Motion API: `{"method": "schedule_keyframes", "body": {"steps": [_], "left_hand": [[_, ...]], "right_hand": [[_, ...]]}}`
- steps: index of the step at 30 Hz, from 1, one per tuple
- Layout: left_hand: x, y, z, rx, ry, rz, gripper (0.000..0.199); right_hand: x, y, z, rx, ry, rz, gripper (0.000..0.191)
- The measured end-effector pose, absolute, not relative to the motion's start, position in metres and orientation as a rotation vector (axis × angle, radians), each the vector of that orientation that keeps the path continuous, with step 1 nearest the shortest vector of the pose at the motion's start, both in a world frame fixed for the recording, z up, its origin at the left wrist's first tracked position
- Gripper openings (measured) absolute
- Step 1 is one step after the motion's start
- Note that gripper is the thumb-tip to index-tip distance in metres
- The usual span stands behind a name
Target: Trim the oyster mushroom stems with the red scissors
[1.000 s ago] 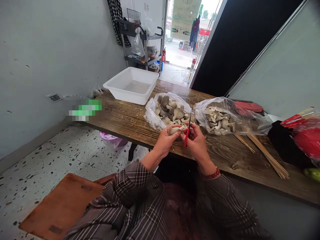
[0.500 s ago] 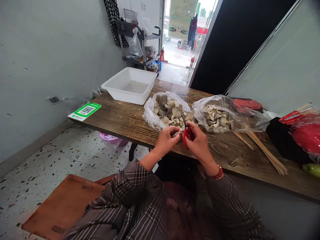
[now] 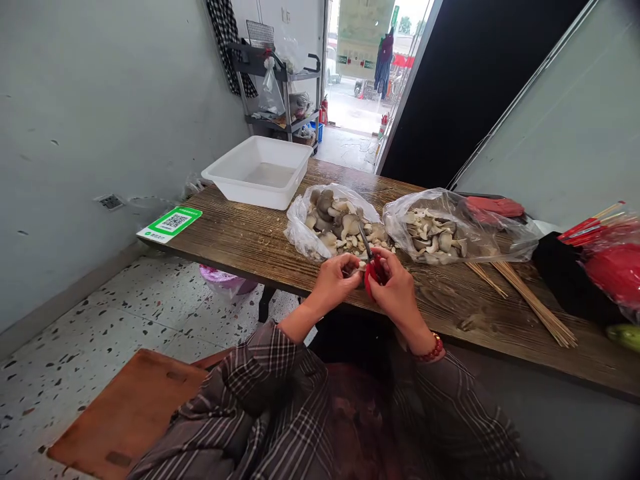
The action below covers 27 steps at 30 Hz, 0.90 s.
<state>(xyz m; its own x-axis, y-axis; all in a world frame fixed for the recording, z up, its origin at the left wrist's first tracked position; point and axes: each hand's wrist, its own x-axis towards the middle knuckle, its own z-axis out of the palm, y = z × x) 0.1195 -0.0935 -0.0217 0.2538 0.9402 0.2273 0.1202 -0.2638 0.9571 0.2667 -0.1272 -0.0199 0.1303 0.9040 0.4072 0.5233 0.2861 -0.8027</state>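
Observation:
My left hand (image 3: 334, 279) pinches a small pale mushroom piece (image 3: 361, 266) at the table's front edge. Close beside it, my right hand (image 3: 396, 281) is wrapped round red-handled scissors (image 3: 371, 272), their dark blades pointing up and away over the mushrooms. Just beyond my hands lies an open clear bag (image 3: 299, 227) with grey oyster mushrooms (image 3: 345, 217) and small cut pieces. To its right, a second clear bag (image 3: 493, 243) holds more mushrooms (image 3: 434, 235). My fingers partly hide the held piece.
A white plastic tub (image 3: 250, 189) stands at the table's far left, behind a green QR card (image 3: 173, 222). Wooden skewers (image 3: 537, 303) lie on the right of the wooden table (image 3: 240, 250), near a black bag (image 3: 567, 280) and a red bundle (image 3: 617, 273). A brown stool (image 3: 130, 413) is at lower left.
The mushroom piece has turned slightly in my left fingers and less of it shows. The scissors have shifted slightly left, still in my right hand.

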Motion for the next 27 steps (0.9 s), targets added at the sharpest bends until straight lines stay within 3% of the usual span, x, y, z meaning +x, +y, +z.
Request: {"method": "schedule_keyframes", "body": {"steps": [21,27], "left_hand": [[0.135,-0.087,-0.018,1.698,1.036,1.014,0.012],[0.142,-0.087,-0.024,1.44,0.907,0.997,0.01]], "right_hand": [[0.284,-0.118,-0.033,-1.221,-1.048,1.037,0.05],[0.287,-0.122,-0.033,-1.204,-0.936,1.108,0.053]]}}
